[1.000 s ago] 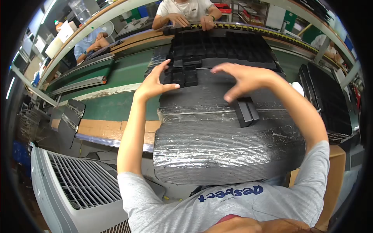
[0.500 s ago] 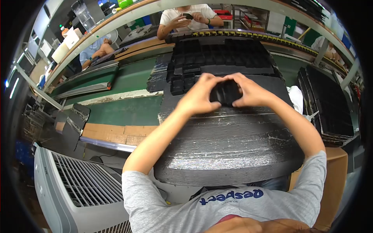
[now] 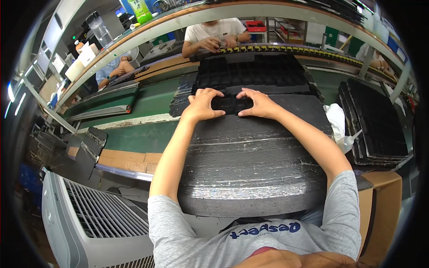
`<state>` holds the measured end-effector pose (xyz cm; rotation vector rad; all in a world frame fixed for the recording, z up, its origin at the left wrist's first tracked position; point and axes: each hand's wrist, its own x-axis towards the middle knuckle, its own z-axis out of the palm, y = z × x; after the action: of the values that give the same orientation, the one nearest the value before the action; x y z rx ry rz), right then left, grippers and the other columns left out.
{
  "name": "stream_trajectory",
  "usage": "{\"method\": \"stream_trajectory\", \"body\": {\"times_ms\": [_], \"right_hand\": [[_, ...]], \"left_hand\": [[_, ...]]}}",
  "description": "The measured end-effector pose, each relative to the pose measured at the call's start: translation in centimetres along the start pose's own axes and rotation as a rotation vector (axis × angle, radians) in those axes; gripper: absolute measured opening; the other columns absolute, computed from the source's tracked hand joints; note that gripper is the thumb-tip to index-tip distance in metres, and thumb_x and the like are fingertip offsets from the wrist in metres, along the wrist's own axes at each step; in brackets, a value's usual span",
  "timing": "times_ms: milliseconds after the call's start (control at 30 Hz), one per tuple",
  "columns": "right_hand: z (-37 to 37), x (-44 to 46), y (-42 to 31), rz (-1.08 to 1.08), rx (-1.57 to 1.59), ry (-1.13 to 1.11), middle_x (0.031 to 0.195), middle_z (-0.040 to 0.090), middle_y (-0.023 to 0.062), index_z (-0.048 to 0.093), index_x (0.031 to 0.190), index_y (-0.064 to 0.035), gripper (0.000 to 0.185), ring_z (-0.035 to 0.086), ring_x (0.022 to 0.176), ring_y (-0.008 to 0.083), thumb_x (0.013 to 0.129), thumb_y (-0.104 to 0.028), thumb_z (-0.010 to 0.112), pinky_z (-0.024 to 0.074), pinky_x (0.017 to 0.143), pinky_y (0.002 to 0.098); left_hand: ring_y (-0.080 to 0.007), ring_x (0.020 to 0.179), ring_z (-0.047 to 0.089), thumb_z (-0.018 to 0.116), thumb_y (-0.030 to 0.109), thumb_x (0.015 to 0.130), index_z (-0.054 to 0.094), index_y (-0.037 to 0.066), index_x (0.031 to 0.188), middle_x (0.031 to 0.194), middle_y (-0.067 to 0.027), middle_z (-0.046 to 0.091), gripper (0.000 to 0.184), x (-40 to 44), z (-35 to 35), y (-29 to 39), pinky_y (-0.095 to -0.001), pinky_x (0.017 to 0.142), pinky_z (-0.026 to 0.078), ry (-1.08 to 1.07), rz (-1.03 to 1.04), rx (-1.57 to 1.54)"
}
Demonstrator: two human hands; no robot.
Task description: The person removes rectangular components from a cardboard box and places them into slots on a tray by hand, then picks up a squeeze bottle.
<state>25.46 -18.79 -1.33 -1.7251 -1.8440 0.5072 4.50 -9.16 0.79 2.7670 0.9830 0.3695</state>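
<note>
My left hand (image 3: 202, 105) curves round the left side of some small black blocks (image 3: 229, 105), thumb in front and fingers behind. My right hand (image 3: 260, 104) grips them in the same way from the right, with a gap between my two hands. The blocks are at the near edge of a wide array of similar black blocks (image 3: 254, 71). Under them lies a thick stack of black sheets (image 3: 254, 156) with shiny, layered front edges. Dark on dark, the exact number and outline of the held blocks are hard to make out.
A second stack of black sheets (image 3: 377, 120) stands at the right, beside a white bottle with a nozzle (image 3: 348, 142). Overhead runs a shelf beam (image 3: 178, 23). A co-worker (image 3: 214, 38) sits across the bench. A grey slatted machine (image 3: 96, 210) stands lower left, a cardboard box (image 3: 384, 210) lower right.
Both hands have moved left with the black blocks, down to the front of the array. They are now farther apart. The co-worker's hands opposite have lowered.
</note>
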Motion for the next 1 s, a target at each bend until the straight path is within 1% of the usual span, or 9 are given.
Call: {"method": "stream_trajectory", "body": {"times_ms": [167,333,400,533,667,767,833,900,1000], "right_hand": [[-3.3,-6.4,-0.4,-0.096,-0.083,0.177,0.135,0.043,0.0106,0.057,0.112,-0.0154,0.042,0.042,0.12,0.0274,0.072,-0.015,0.071,0.0353,0.098,0.0393],[-12.0,-22.7,-1.7,-0.091,-0.124,0.177,0.134,0.043,0.0112,0.057,0.113,-0.0132,0.039,0.043,0.119,0.0276,0.075,-0.011,0.067,0.0366,0.096,0.0377],[-15.0,-29.3,-1.2,-0.124,-0.322,0.342,0.132,0.044,0.0102,0.056,0.113,-0.0104,0.038,0.046,0.115,0.0252,0.076,-0.009,0.065,0.0382,0.094,0.0349],[-19.0,-43.6,0.0,0.29,-0.171,0.608,0.125,0.051,0.0094,0.056,0.114,-0.0082,0.039,0.051,0.107,0.0212,0.076,-0.008,0.065,0.0398,0.093,0.033],[-19.1,-58.1,6.5,0.761,-0.103,0.854,0.115,0.057,0.0091,0.055,0.114,-0.0065,0.039,0.056,0.099,0.0183,0.076,-0.007,0.063,0.0422,0.091,0.0324],[-15.9,-69.5,15.2,0.907,-0.166,0.853,0.11,0.06,0.0104,0.056,0.113,-0.0055,0.041,0.058,0.097,0.0221,0.074,-0.006,0.065,0.0439,0.09,0.0338],[-13.4,-74.9,20.5,1.103,-0.381,0.627,0.113,0.058,0.014,0.051,0.119,-0.0062,0.053,0.057,0.102,0.028,0.07,-0.006,0.069,0.0441,0.091,0.0373],[-10.9,-76.6,23.1,1.367,-0.305,0.467,0.119,0.052,0.0185,0.043,0.128,-0.0085,0.071,0.054,0.106,0.0355,0.064,-0.01,0.075,0.0439,0.092,0.0418],[-6.9,-79.1,28.0,1.585,-0.214,0.387,0.127,0.044,0.0203,0.034,0.133,-0.0122,0.087,0.05,0.109,0.0406,0.059,-0.013,0.079,0.0446,0.092,0.0446]], "left_hand": [[-0.0236,0.115,0.042,0.074,0.026,0.067,0.055,0.019,0.119,0.125,-0.0013,0.05,0.056,-1.9,-2.6,3.3,-0.0404,0.092,0.03,0.032,0.028,0.04],[-0.0239,0.116,0.041,0.072,0.018,0.064,0.055,0.017,0.119,0.127,-0.0013,0.049,0.058,-3.4,-3.7,13.0,-0.0397,0.096,0.029,-0.003,0.368,0.057],[-0.0248,0.116,0.04,0.072,0.017,0.063,0.054,0.014,0.119,0.127,-0.0031,0.049,0.059,-3.5,-3.5,18.0,-0.0396,0.097,0.028,-0.061,0.574,0.085],[-0.0257,0.116,0.04,0.07,0.013,0.066,0.054,0.013,0.118,0.125,-0.0057,0.048,0.054,-3.5,-2.0,29.7,-0.0396,0.095,0.028,-0.147,0.937,0.065],[-0.028,0.118,0.039,0.068,0.016,0.069,0.053,0.012,0.119,0.126,-0.0061,0.048,0.053,-3.9,0.7,41.5,-0.0419,0.098,0.028,-0.248,1.283,0.007],[-0.0276,0.118,0.04,0.066,0.014,0.071,0.053,0.009,0.118,0.122,-0.0075,0.049,0.049,-4.5,3.4,49.3,-0.0415,0.097,0.029,-0.245,1.481,-0.025],[-0.0271,0.117,0.041,0.064,0.012,0.074,0.052,0.007,0.116,0.117,-0.009,0.051,0.045,-4.8,5.2,53.5,-0.0411,0.096,0.03,-0.221,1.614,-0.042],[-0.0272,0.117,0.041,0.064,0.012,0.074,0.052,0.006,0.116,0.116,-0.0095,0.051,0.044,-5.3,6.3,55.9,-0.0412,0.096,0.03,-0.25,1.644,-0.034],[-0.0276,0.118,0.041,0.063,0.012,0.075,0.052,0.004,0.114,0.112,-0.011,0.052,0.041,-5.6,7.6,58.4,-0.0416,0.095,0.031,-0.31,1.691,-0.008]]}}
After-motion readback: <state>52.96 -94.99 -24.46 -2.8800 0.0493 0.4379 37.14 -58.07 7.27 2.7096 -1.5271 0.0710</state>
